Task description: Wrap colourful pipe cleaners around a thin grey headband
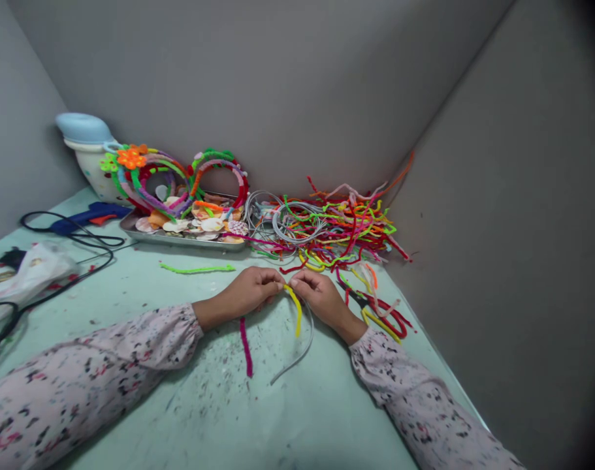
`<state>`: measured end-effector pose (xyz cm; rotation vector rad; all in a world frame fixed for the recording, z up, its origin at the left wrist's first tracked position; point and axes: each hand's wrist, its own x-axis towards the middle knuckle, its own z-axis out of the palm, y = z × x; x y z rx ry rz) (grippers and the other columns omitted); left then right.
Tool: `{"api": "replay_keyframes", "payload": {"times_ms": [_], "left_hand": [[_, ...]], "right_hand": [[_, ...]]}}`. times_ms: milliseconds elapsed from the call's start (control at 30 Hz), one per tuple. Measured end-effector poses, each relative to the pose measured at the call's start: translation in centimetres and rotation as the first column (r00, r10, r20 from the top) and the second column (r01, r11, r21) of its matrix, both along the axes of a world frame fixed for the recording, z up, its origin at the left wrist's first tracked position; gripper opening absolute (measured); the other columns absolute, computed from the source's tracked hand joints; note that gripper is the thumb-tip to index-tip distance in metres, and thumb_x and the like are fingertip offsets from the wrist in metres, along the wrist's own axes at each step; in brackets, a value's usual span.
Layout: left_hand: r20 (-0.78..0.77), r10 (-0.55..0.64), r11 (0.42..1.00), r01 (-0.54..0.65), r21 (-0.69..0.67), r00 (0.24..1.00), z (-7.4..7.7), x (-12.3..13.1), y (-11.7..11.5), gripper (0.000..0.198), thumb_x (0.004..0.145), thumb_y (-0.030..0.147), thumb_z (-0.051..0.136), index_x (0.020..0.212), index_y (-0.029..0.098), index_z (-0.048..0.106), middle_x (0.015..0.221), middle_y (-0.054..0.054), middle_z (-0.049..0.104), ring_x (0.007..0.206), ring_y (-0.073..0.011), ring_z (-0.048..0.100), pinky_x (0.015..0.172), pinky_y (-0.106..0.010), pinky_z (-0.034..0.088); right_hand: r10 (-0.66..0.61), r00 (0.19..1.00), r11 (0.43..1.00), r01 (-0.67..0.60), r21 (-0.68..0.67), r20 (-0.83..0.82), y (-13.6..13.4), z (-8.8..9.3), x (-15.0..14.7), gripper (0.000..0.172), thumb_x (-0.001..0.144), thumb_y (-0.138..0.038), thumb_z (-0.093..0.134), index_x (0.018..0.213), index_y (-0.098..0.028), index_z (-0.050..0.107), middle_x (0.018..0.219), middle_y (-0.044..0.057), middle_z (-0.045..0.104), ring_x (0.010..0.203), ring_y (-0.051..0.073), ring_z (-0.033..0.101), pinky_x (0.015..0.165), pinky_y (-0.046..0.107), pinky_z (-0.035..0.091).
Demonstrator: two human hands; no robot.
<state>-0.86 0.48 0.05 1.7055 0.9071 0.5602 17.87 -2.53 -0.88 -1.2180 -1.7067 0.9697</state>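
My left hand (251, 290) and my right hand (321, 297) meet at the middle of the pale green table (189, 391), fingers pinched together. Between them runs a yellow pipe cleaner (296, 308), which hangs down toward me. A thin grey headband (297, 356) curves out from under my right hand. A magenta pipe cleaner (246, 346) trails from below my left hand. Both sleeves are pale with a floral print.
A heap of coloured pipe cleaners (341, 228) and grey headbands (290, 225) lies in the far corner. A metal tray (179, 238) holds shells and wrapped headbands (179, 179). A blue glue gun (86, 215), black cables (57, 274), a plastic bag (27, 274) and a green pipe cleaner (196, 268) lie left.
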Motion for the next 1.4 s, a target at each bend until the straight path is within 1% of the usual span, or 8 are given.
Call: {"api": "replay_keyframes", "payload": {"times_ms": [233,433,567,667,833,1100,1400], "left_hand": [[-0.023,0.01,0.999,-0.009,0.033,1.0,0.16,0.03,-0.15,0.023,0.081,0.035,0.05,0.083,0.017,0.064,0.054,0.005,0.05,0.041,-0.0073,0.04,0.042,-0.02,0.03],[-0.004,0.001,0.999,-0.001,0.035,1.0,-0.1,0.01,-0.17,0.022,0.081,0.036,0.049,0.084,0.017,0.062,0.055,0.005,0.05,0.04,-0.0076,0.04,0.041,-0.02,0.03],[0.051,0.021,1.0,-0.02,-0.013,0.998,-0.31,0.06,-0.15,0.018,0.08,0.033,0.051,0.087,0.017,0.057,0.055,0.005,0.051,0.039,-0.0072,0.039,0.039,-0.019,0.029],[0.071,0.029,0.998,-0.025,-0.058,0.997,-0.34,0.08,-0.14,0.016,0.08,0.032,0.053,0.086,0.017,0.055,0.055,0.005,0.051,0.039,-0.0068,0.039,0.038,-0.018,0.029],[0.088,0.03,0.996,-0.022,-0.083,0.996,-0.25,0.08,-0.16,0.015,0.08,0.031,0.053,0.084,0.016,0.053,0.055,0.004,0.052,0.039,-0.0061,0.039,0.037,-0.018,0.028],[0.103,0.029,0.994,-0.018,-0.106,0.994,-0.46,0.07,0.0,0.016,0.08,0.032,0.054,0.082,0.016,0.052,0.055,0.004,0.052,0.037,-0.0052,0.039,0.036,-0.017,0.028],[0.099,0.029,0.994,-0.018,-0.112,0.995,-0.77,0.04,0.22,0.016,0.08,0.032,0.054,0.082,0.016,0.052,0.056,0.004,0.054,0.036,-0.0051,0.04,0.035,-0.017,0.028]], "right_hand": [[0.019,0.999,0.998,-0.021,-0.058,-0.032,0.06,-0.01,-0.07,0.011,0.08,-0.028,0.056,0.076,-0.018,0.058,0.064,-0.003,0.053,0.057,0.01,0.049,0.054,0.022,0.04],[0.042,0.998,0.996,-0.045,-0.082,-0.042,0.17,0.0,-0.04,0.013,0.08,-0.03,0.057,0.078,-0.017,0.058,0.066,-0.003,0.053,0.057,0.009,0.048,0.053,0.021,0.039],[0.055,0.998,0.995,-0.057,-0.083,-0.026,0.3,-0.19,0.04,0.014,0.081,-0.03,0.057,0.081,-0.017,0.06,0.067,-0.003,0.055,0.057,0.009,0.049,0.054,0.021,0.04],[0.057,0.998,0.995,-0.057,-0.084,-0.01,0.36,-0.33,0.13,0.013,0.081,-0.03,0.057,0.082,-0.017,0.061,0.068,-0.002,0.056,0.058,0.009,0.05,0.054,0.021,0.041],[0.059,0.998,0.994,-0.059,-0.09,-0.007,0.36,-0.25,0.09,0.012,0.081,-0.028,0.057,0.083,-0.017,0.062,0.068,-0.002,0.057,0.058,0.009,0.05,0.053,0.02,0.041],[0.052,0.998,0.997,-0.049,-0.059,0.036,0.2,-0.16,0.0,0.017,0.082,-0.03,0.057,0.088,-0.018,0.066,0.072,-0.001,0.061,0.059,0.01,0.051,0.054,0.021,0.041],[0.056,0.991,0.998,-0.058,0.016,0.12,-0.04,-0.01,0.06,0.016,0.084,-0.027,0.054,0.084,-0.017,0.066,0.069,-0.001,0.061,0.06,0.01,0.052,0.056,0.021,0.04]]}}
